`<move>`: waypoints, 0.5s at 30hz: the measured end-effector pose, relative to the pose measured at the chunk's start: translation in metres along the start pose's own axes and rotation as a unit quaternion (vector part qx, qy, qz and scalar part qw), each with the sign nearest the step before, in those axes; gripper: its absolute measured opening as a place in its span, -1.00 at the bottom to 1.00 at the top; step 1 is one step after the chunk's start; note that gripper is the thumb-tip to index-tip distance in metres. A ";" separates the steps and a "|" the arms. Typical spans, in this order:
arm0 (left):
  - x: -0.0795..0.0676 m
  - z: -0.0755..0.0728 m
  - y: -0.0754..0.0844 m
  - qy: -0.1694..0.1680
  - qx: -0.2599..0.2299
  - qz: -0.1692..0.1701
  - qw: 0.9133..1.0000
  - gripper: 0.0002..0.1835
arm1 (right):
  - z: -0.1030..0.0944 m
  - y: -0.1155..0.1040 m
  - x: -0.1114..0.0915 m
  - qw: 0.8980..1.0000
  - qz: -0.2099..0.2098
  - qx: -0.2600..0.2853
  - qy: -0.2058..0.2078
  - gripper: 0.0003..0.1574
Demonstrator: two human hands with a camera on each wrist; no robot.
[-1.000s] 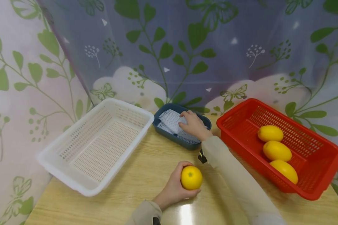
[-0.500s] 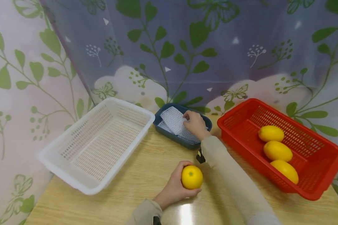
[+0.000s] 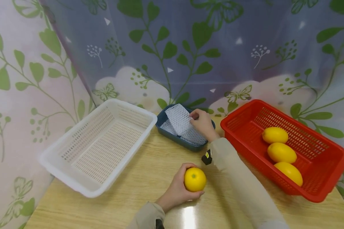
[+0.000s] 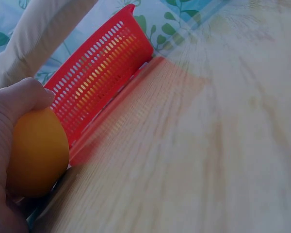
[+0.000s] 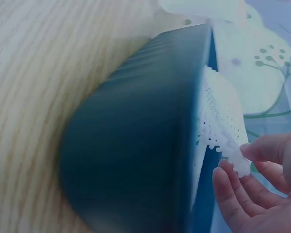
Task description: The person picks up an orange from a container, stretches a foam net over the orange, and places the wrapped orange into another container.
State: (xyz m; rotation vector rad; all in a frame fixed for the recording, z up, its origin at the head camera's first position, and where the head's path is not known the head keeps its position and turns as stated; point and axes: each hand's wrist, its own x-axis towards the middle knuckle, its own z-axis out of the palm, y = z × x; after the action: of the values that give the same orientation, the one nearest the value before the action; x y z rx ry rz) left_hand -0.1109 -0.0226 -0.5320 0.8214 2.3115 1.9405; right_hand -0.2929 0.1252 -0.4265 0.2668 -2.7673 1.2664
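My left hand (image 3: pixel 175 189) holds a yellow lemon (image 3: pixel 195 180) close over the table, fingers and thumb curled round its sides. In the left wrist view the lemon (image 4: pixel 39 153) is partly covered by the thumb and palm. Farther back, my right hand (image 3: pixel 204 124) pinches the edge of a white foam fruit net (image 3: pixel 180 120). The net, flat and perforated, is tilted up from a small dark blue basket (image 3: pixel 176 140) where other white nets lie. Up close in the right wrist view, thumb and fingertips grip the net's corner (image 5: pixel 240 162) just past the basket rim.
To the right, a red basket (image 3: pixel 236 143) holds 3 lemons (image 3: pixel 281 153). A white perforated basket (image 3: pixel 132 152) stands at the left. Wood-grain table (image 3: pixel 137 187) lies between them, and a patterned cloth (image 3: pixel 189 73) hangs behind.
My right hand has drawn back and slightly right, now pinching the net and raising its edge off the pile. The left hand and its lemon have stayed in place.
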 end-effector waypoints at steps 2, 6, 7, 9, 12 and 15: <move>0.000 0.000 0.001 -0.002 -0.002 -0.004 1.000 -0.14 | -0.004 -0.002 0.000 1.000 0.002 0.009 0.008 -0.78; 0.001 0.000 0.002 -0.003 -0.006 -0.009 1.000 -0.13 | -0.012 -0.008 -0.001 0.999 0.002 0.031 0.019 -0.78; 0.001 0.000 0.002 -0.003 -0.008 -0.008 1.000 -0.13 | -0.014 -0.010 -0.002 0.999 0.003 0.040 0.022 -0.79; 0.001 0.001 0.002 -0.002 -0.007 -0.004 1.000 -0.13 | -0.018 -0.013 -0.004 0.998 0.008 0.050 0.023 -0.79; 0.000 0.001 0.001 -0.001 -0.007 -0.001 1.000 -0.13 | -0.025 -0.020 -0.009 0.997 0.020 0.070 0.027 -0.78; 0.000 0.001 0.001 -0.002 -0.007 0.003 1.000 -0.13 | -0.032 -0.029 -0.013 0.995 0.024 0.087 0.037 -0.77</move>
State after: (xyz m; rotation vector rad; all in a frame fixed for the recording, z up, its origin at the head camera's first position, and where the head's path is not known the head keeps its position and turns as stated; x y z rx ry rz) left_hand -0.1103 -0.0215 -0.5317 0.8317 2.2920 1.9535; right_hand -0.2740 0.1326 -0.3862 0.1612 -2.6204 1.4997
